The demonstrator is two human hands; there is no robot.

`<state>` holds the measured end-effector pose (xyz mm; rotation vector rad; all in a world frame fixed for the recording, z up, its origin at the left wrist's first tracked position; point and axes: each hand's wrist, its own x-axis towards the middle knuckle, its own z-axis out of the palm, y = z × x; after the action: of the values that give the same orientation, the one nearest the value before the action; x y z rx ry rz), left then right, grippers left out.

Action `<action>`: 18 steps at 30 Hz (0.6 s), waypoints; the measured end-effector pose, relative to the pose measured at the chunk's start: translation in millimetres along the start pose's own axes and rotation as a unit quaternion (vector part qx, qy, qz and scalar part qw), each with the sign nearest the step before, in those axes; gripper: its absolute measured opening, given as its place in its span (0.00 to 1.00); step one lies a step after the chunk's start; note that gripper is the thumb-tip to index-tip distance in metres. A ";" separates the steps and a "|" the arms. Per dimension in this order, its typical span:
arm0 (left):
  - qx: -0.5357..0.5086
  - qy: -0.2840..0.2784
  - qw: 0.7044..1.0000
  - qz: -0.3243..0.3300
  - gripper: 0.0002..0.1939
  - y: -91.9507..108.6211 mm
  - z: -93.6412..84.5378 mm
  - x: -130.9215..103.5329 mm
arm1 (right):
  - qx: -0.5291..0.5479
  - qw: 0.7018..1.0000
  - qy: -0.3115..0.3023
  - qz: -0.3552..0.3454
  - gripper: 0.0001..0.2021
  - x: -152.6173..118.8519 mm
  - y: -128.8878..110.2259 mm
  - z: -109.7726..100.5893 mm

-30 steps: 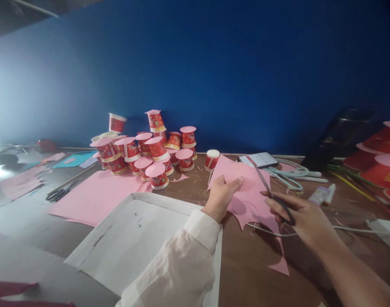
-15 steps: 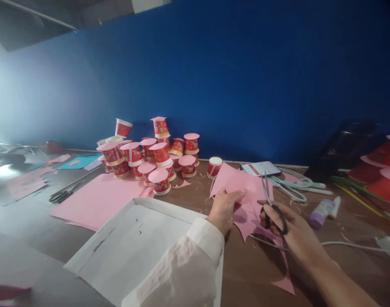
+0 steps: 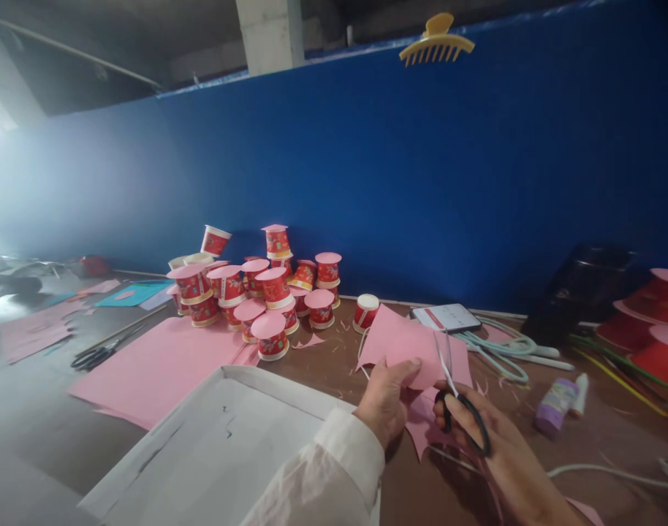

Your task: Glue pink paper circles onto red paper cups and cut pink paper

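Between the thumb and fingers of my left hand is a piece of pink paper, held up over the table. My right hand grips black-handled scissors with fingers through the loops. The blades are slightly apart and lie against the right part of the paper. A cut strip of the pink paper hangs below, partly hidden by my right hand. Behind the paper stands a red paper cup with a white top.
Several red cups with pink discs are stacked left of centre. Before them lie pink sheets, a white tray and other scissors. A phone, cables and a purple glue stick lie right.
The camera view has tilted up, so the hands and table appear lower and a yellow hair clip shows on the wall. The scissor blades have shifted slightly against the pink paper.
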<state>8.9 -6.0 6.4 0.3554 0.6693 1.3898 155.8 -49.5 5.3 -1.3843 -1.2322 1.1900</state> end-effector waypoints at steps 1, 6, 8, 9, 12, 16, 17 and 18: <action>-0.001 -0.006 1.000 -0.001 0.29 -0.1 -0.7 0.3 | 0.007 1.000 -0.016 0.016 0.35 -1.1 -1.8 0.1; -0.011 -0.028 1.000 -0.002 0.31 -0.7 -1.9 1.5 | 0.029 0.998 -0.043 0.038 0.28 0.1 -0.7 -1.0; -0.010 -0.029 1.000 -0.007 0.32 -1.2 -1.9 1.6 | 0.044 0.998 -0.035 0.042 0.27 2.3 3.3 -1.2; -0.009 -0.029 1.000 -0.006 0.33 -1.3 -1.9 1.5 | 0.048 0.998 -0.025 0.039 0.26 3.4 5.3 -1.3; -0.007 -0.037 0.999 -0.001 0.34 -1.3 -2.3 1.1 | 0.030 0.999 -0.016 0.020 0.26 6.7 9.4 -2.6; 0.001 -0.046 0.999 -0.001 0.35 0.2 -3.1 1.4 | -0.017 0.999 -0.029 -0.009 0.28 9.1 6.0 -6.9; 0.002 -0.045 0.999 -0.001 0.34 1.0 -3.3 1.7 | -0.027 0.999 -0.028 -0.016 0.28 9.0 3.6 -7.7; 0.003 -0.043 0.999 -0.001 0.34 1.9 -3.4 2.0 | -0.035 0.999 -0.026 -0.022 0.28 8.6 1.0 -8.4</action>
<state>5.3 -4.2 4.5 0.4175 0.6036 1.3639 164.5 -41.2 4.6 -1.3767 -1.3465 1.1686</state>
